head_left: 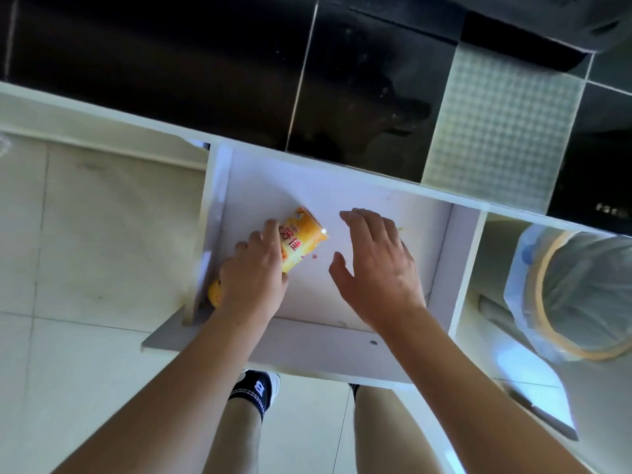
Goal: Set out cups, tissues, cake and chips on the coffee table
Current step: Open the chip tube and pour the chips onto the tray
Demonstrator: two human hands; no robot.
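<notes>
Yellow foil chips bag point(301, 239) lying tilted on floor of open white drawer point(342, 292), toward left side. Head view only. Left hand point(254, 271) down on near end of bag, fingers curled over it, gripping; second yellow bit point(214, 295) poking out under wrist, cannot tell if same pack or another. Right hand point(376, 265) hovering over drawer's middle, fingers spread and relaxed, holding nothing, apart from bag. Small reddish crumbs point(313, 256) on drawer floor just beside bag. Drawer pulled out from white cabinet under dark glossy tabletop point(171, 63); lined bin point(578, 295) in open compartment at right.

Handling call: bag looks light, air-filled, crinkly, slick film; contents brittle. Probably best pinched at sealed end or cupped loosely around middle, no squeezing. Single hand likely enough; free hand useful for shutting drawer. Not on coffee table yet, so early in task.
</notes>
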